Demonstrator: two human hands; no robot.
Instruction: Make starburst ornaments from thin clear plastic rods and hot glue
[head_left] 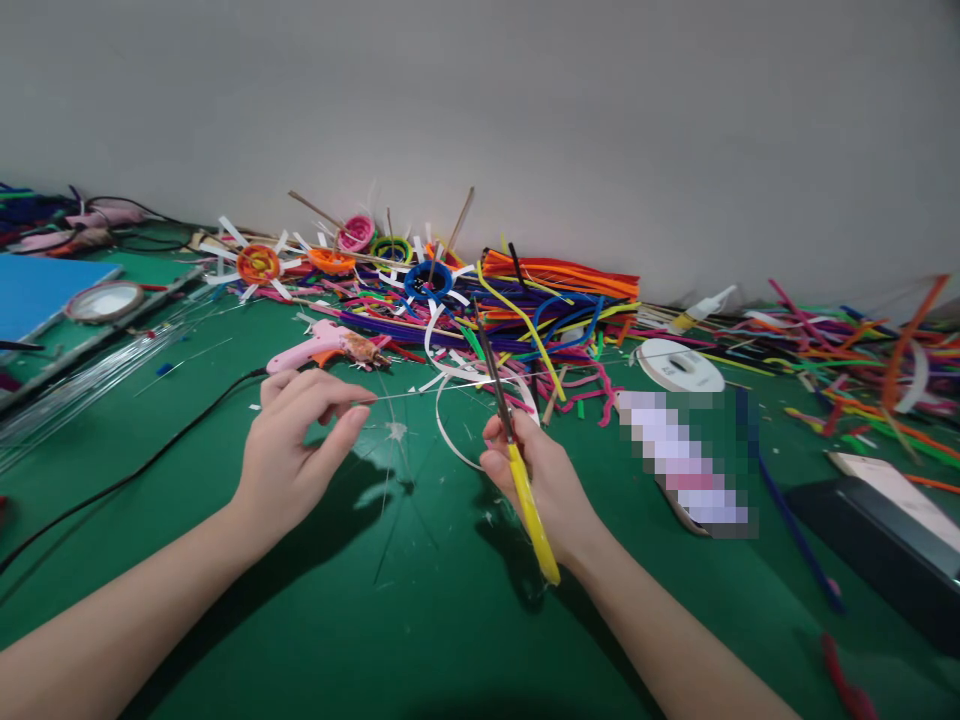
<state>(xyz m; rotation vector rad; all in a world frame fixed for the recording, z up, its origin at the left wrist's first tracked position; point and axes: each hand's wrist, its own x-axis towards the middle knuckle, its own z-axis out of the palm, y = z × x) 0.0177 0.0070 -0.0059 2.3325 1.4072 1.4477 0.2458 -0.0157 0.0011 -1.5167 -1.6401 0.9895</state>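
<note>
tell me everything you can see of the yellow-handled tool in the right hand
The yellow-handled tool looks like scissors seen nearly edge-on: a bright yellow, plastic-looking handle and a long, narrow, dark metal front. The right hand grips it above the green table, its tip pointing away from the person, the handle end towards them. A thin strand from the left hand crosses its front in the view; whether they touch, and whether the blades are closed, I can't tell.

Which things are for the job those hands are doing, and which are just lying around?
In the job:
wire, in the left hand
scissors, in the right hand

Probably just lying around, since no hand holds them:
glue gun
spool
bottle
</note>
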